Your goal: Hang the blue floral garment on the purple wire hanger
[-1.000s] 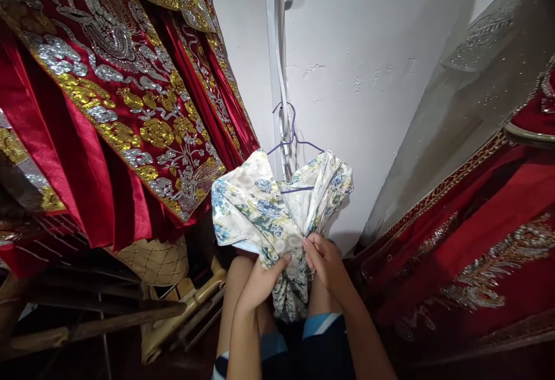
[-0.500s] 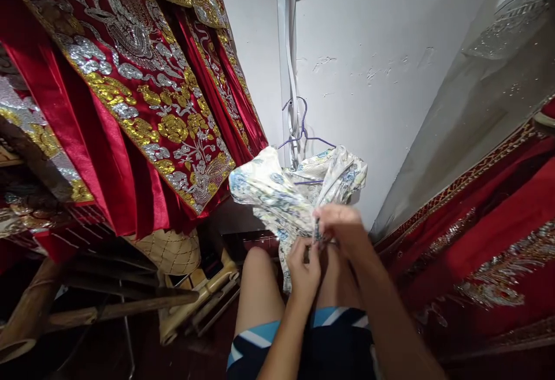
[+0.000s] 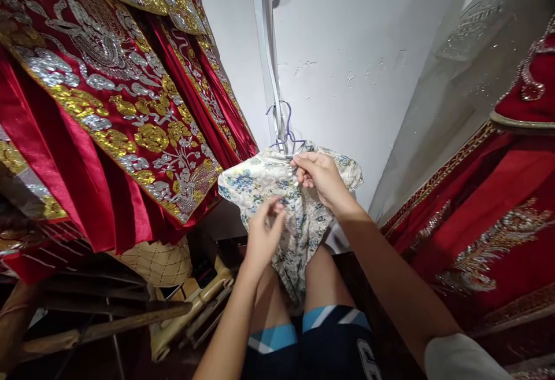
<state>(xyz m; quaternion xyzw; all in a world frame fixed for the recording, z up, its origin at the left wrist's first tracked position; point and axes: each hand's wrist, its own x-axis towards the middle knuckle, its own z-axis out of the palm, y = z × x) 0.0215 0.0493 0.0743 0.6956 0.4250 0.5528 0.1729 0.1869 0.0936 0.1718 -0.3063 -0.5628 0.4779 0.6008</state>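
Note:
A white floral shirt (image 3: pixel 260 186) with blue and yellow flowers hangs on a purple wire hanger (image 3: pixel 288 125), its front facing me. My right hand (image 3: pixel 321 177) pinches the shirt's front edge just below the collar. Lower and to the left, my left hand (image 3: pixel 265 235) is in front of the shirt, with thumb and fingers apart and nothing between them. The shirt's lower part hangs down between my knees.
Red costumes (image 3: pixel 151 137) with gold and silver sequins hang at the left. More red beaded cloth (image 3: pixel 477 224) is at the right. A bamboo frame (image 3: pixel 191 310) stands low on the left. Behind the shirt is a white wall (image 3: pixel 338 39) with a pale strap (image 3: pixel 266 50).
The shirt's front, crossed and bunched before, now lies flatter over the hanger. My right hand has risen to the collar. My left hand has let go of the cloth and moved up and left.

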